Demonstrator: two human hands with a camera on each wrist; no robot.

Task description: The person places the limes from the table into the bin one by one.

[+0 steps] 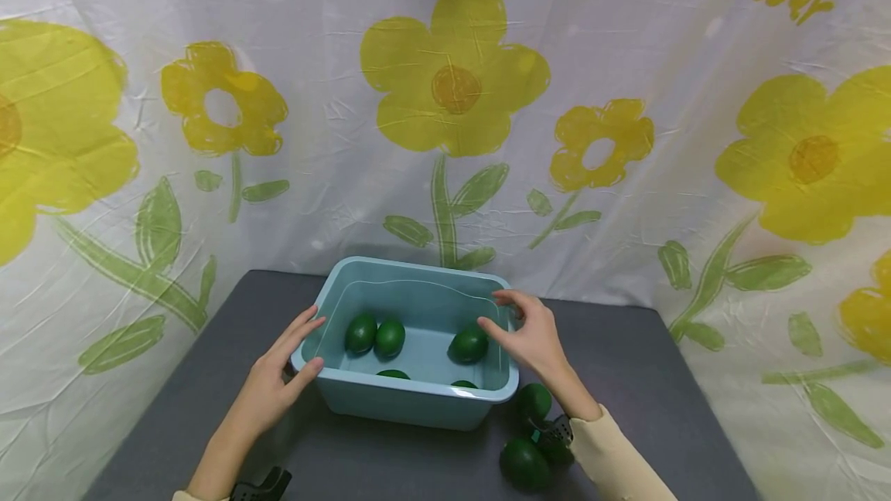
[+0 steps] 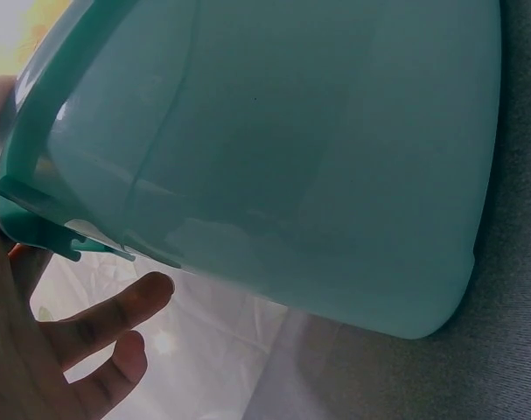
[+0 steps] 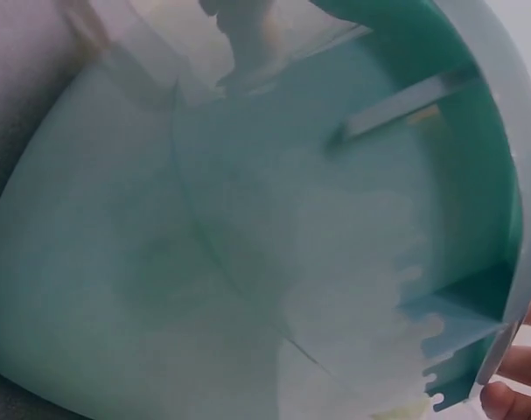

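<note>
A light blue plastic bin (image 1: pixel 411 402) stands on the table with several dark green avocados inside, including one (image 1: pixel 469 344) near its right wall and a pair (image 1: pixel 360 333) to the left. My left hand (image 1: pixel 270 385) is at the bin's left rim, thumb and fingers spread; in the left wrist view some fingers (image 2: pixel 116 319) reach past the lip without curling round it. At the right rim, my right hand (image 1: pixel 534 333) has its thumb and fingers apart above the edge. Its fingertips (image 3: pixel 508 401) show beside the lip in the right wrist view; firm contact is unclear.
Several more avocados (image 1: pixel 525 464) lie on the dark grey table (image 1: pixel 390 458) to the bin's right, partly behind my right wrist. A white curtain (image 1: pixel 313 199) printed with yellow flowers hangs behind the table and along both sides.
</note>
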